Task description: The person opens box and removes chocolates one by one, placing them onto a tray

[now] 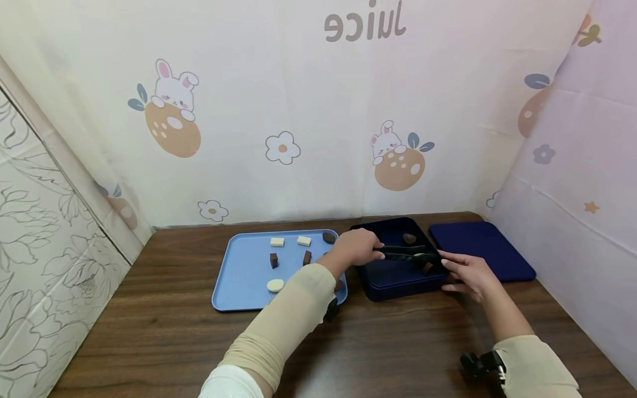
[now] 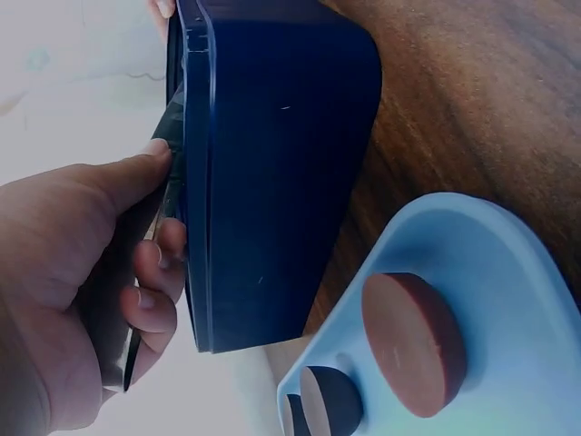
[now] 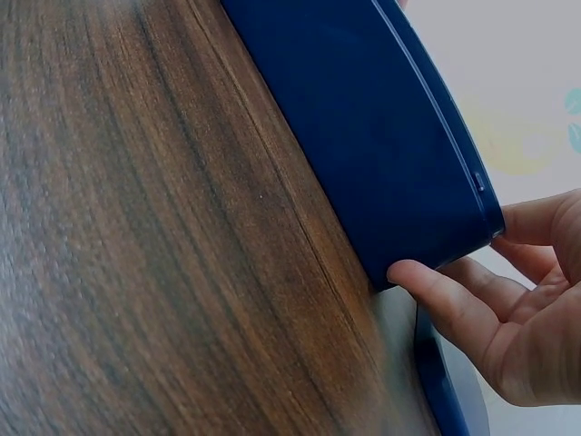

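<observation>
My left hand point(image 1: 357, 247) grips black tongs point(image 1: 398, 250) whose far ends reach into a navy blue box point(image 1: 393, 290). Close by the tong tips in the box are a dark brown chocolate-like piece point(image 1: 410, 238) and a reddish brown one point(image 1: 427, 267). In the left wrist view, the thumb and curled fingers close round the tongs' handle point(image 2: 118, 282) beside the box wall point(image 2: 272, 173). My right hand point(image 1: 468, 272) holds the box's front right corner. The right wrist view shows its thumb point(image 3: 427, 286) low on that corner and other fingers by the rim.
Left of the box, a light blue tray point(image 1: 239, 276) bears white blocks point(image 1: 277, 242), dark brown blocks point(image 1: 273, 260), a cream oval piece point(image 1: 276, 285) and brown rounded pieces point(image 2: 413, 345). A navy lid point(image 1: 483, 249) lies on the wooden table point(image 1: 164, 298) to the right. Patterned curtains point(image 1: 283, 110) hang behind.
</observation>
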Demonstrator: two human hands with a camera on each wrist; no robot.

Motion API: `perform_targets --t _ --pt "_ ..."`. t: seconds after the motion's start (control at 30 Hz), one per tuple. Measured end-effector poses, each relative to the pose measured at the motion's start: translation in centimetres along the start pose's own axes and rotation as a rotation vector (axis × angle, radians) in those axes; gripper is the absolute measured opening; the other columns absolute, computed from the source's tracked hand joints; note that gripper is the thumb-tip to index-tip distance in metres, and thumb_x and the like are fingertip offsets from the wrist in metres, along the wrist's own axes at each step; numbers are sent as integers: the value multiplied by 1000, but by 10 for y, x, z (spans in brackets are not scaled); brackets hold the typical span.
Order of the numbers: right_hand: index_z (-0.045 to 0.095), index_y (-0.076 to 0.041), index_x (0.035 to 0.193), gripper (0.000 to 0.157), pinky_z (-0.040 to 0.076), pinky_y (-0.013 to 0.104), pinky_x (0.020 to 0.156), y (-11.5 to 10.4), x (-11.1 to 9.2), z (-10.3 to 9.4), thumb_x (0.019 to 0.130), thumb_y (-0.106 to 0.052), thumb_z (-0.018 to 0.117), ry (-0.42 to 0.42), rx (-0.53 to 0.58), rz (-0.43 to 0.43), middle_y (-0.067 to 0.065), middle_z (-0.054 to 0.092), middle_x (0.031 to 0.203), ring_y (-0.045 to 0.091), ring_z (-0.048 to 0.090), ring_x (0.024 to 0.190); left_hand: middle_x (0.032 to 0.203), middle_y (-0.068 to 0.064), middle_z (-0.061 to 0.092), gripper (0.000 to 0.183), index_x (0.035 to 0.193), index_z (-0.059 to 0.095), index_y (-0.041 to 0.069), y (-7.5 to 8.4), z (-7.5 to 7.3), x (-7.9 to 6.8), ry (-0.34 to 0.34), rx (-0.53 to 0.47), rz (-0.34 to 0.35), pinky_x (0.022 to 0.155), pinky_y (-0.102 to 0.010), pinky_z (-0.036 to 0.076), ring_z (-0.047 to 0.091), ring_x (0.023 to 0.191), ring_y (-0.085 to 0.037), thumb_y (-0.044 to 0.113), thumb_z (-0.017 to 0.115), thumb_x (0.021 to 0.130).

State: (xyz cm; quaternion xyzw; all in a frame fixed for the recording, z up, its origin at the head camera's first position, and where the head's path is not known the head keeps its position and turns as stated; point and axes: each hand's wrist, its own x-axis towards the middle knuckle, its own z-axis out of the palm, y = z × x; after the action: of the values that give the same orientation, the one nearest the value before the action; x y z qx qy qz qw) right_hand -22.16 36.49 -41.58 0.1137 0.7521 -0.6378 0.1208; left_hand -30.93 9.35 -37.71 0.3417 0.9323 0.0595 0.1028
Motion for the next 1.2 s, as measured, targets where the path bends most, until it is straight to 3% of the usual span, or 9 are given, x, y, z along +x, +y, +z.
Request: perform_targets --t 0.5,0.8,1.03,1.2 --pt "31 -1 149 54 54 42 82 -1 0 0 102 -18 53 -8 8 0 28 1 158 51 9 139 130 14 60 40 133 63 28 -10 -6 -7 46 -30 55 89 -28 49 57 117 -8 44 59 97" --pt "32 -1 148 54 54 42 82 -1 1 1 102 -18 53 -6 4 -5 29 5 157 48 17 139 132 12 60 41 135 60 28 -21 -6 -14 59 -23 92 87 -25 49 59 115 -8 43 57 98" --pt "37 -3 147 51 54 42 82 0 0 1 101 -19 54 12 -24 -24 32 14 155 28 50 121 131 10 60 42 136 60 27 -27 -6 -25 78 -62 91 81 -26 49 60 112 -10 43 57 98" --pt "40 -7 146 49 54 42 82 0 0 0 101 -19 54 8 -13 -21 31 12 155 31 49 121 131 7 61 42 135 60 25 -32 -9 -34 98 -83 97 78 -26 49 62 104 -9 42 58 97"
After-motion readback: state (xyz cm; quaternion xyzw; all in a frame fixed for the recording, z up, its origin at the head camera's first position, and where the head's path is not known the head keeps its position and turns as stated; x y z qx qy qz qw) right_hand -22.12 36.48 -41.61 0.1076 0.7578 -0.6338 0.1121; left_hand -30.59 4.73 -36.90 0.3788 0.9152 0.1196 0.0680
